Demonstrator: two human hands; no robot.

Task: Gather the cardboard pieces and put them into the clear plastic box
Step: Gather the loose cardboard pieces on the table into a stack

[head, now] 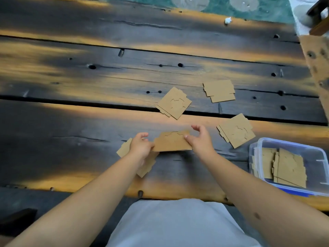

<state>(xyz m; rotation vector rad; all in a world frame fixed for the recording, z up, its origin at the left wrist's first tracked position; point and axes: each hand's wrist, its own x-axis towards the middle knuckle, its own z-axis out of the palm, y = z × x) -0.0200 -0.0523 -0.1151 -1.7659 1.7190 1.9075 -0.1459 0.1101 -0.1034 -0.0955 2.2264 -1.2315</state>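
Observation:
Both hands hold one brown cardboard piece (171,142) just above the dark wooden table: my left hand (140,146) grips its left edge, my right hand (200,139) its right edge. Under my left hand lies another cardboard pile (124,149), partly hidden. Three more stacks lie flat: one at the centre (174,102), one further right at the back (219,90), one at the right (235,130). The clear plastic box (284,146) stands at the right near edge, with several cardboard pieces (288,168) inside it.
The table (89,122) is made of rough planks with holes and gaps between them. A small white scrap (228,20) lies at the far edge. Beyond is a green patterned rug (222,6). A wooden post (316,57) rises at the right.

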